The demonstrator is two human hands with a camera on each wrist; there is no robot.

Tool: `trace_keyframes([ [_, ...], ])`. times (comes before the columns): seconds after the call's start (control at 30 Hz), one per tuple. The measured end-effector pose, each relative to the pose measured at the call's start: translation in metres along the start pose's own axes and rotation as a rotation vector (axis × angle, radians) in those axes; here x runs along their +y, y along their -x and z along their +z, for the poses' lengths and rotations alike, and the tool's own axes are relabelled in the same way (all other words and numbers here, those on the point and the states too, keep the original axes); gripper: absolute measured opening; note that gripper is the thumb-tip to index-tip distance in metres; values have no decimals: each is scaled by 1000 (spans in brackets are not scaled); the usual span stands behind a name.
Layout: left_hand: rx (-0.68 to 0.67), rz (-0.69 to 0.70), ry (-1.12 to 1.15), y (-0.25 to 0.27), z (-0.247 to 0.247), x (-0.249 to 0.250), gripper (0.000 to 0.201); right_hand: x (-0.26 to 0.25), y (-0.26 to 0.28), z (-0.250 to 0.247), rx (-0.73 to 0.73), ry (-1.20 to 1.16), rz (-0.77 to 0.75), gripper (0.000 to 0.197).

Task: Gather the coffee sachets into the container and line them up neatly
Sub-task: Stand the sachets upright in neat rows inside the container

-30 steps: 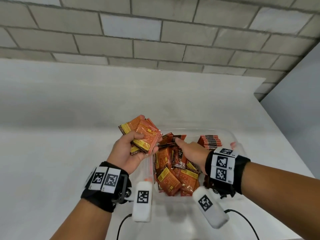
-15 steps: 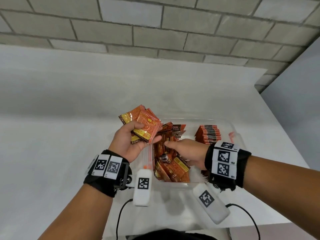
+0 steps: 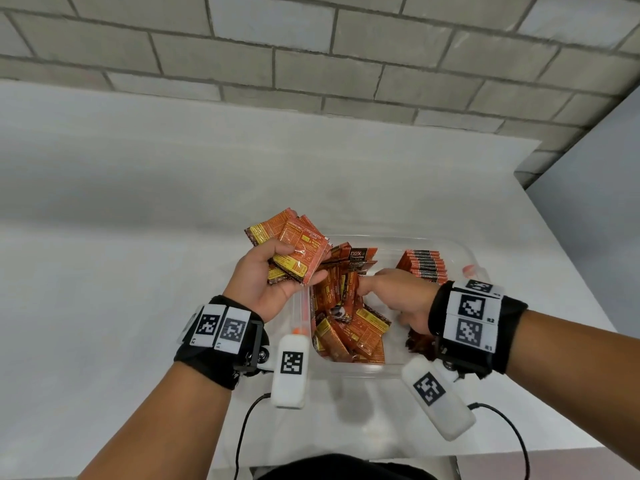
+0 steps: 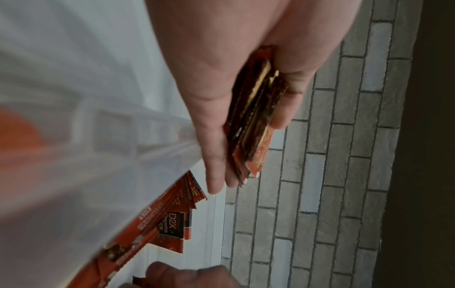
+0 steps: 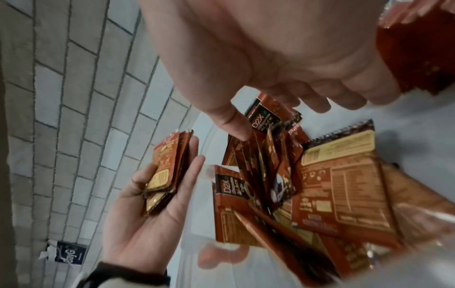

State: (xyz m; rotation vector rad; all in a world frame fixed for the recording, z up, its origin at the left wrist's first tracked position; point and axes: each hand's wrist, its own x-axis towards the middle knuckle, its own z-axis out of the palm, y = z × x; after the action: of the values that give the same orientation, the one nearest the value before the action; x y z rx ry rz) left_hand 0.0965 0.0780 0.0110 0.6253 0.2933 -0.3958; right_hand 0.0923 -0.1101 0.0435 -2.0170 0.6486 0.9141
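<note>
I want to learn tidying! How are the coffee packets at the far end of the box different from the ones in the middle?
The far-end row stands on edge, packed tightly side by side; the middle pile lies jumbled, tilted every way. You see only the row's thin edges, but the pile shows printed fronts and backs. The right hand reaches into the pile, not the row. Both sit inside the clear container and look like the same orange-brown packets.

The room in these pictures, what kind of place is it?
Probably a plain workroom or recording space, not a kitchen: a bare grey block wall, a plain white table, and only a clear plastic container of coffee sachets.
</note>
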Motion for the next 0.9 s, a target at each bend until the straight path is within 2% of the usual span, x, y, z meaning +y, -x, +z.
trace_keyframes([
  [0.07, 6, -4, 4, -1, -1, 0, 46, -7, -3, -3, 54, -3, -23, 53],
  [0.1, 7, -7, 4, -1, -1, 0, 49, -10, -6, -4, 66, -27, -33, 55],
  [0.2, 9, -16, -3, -1, -1, 1, 50, -17, -16, -8, 79, -117, -61, 50],
  [0.37, -15, -25, 2, -1, -3, 1, 52, -24, -27, -2, 67, -11, -139, 41],
  [0.6, 40, -32, 23, -4, -3, 2, 59, -35, -37, 15, -27, 37, -217, 37],
  [0.77, 24, -33, 22, -1, -1, 3, 57, -28, -26, 3, 11, 36, -185, 8],
  [0.9, 46, -34, 19, -2, -2, 3, 63, -11, -13, -6, -34, 130, -122, 27],
])
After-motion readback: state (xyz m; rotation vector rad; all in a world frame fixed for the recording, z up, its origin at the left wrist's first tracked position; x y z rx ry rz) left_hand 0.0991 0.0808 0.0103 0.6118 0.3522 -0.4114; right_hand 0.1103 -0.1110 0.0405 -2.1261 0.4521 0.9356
